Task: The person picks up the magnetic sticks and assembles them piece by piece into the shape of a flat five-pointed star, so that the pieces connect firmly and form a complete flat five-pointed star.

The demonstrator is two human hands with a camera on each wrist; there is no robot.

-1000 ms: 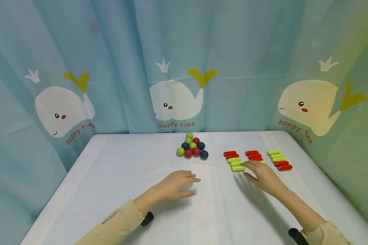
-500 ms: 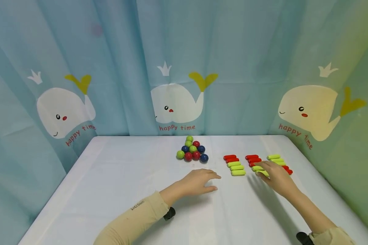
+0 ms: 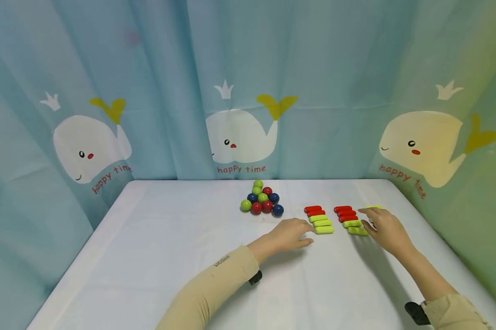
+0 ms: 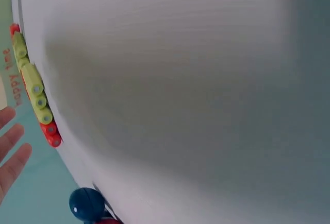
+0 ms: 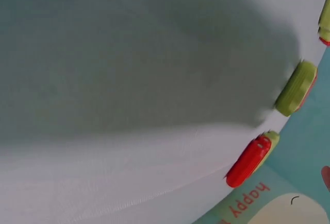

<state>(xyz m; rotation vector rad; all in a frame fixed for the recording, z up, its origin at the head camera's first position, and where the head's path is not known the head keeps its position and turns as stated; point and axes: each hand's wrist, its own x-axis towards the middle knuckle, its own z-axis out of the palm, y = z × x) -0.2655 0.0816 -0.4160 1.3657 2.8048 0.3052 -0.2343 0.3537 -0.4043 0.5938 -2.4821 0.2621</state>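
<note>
Three short columns of small red and yellow-green sticks lie on the right of the table. My left hand (image 3: 287, 233) hovers with extended fingers, fingertips right at the nearest yellow-green stick (image 3: 324, 230) of the left column (image 3: 316, 214). In the left wrist view its spread fingers (image 4: 14, 166) hold nothing. My right hand (image 3: 388, 231) is between the middle column (image 3: 346, 213) and the right column, thumb and fingers apart. It hides most of the right column; one yellow-green stick (image 3: 373, 207) shows behind it. A red stick (image 5: 249, 161) appears large in the right wrist view.
Glossy green, red and blue balls (image 3: 262, 198) form a triangle at the table's back, left of the sticks. A white cloth covers the table (image 3: 149, 256). Blue-green curtains (image 3: 157, 91) with whale prints stand behind and along both sides.
My left hand has moved right, from the table's middle to the left column. The right hand has passed rightward from the left column, over the middle one, to the right column. The sticks keep their layout.
</note>
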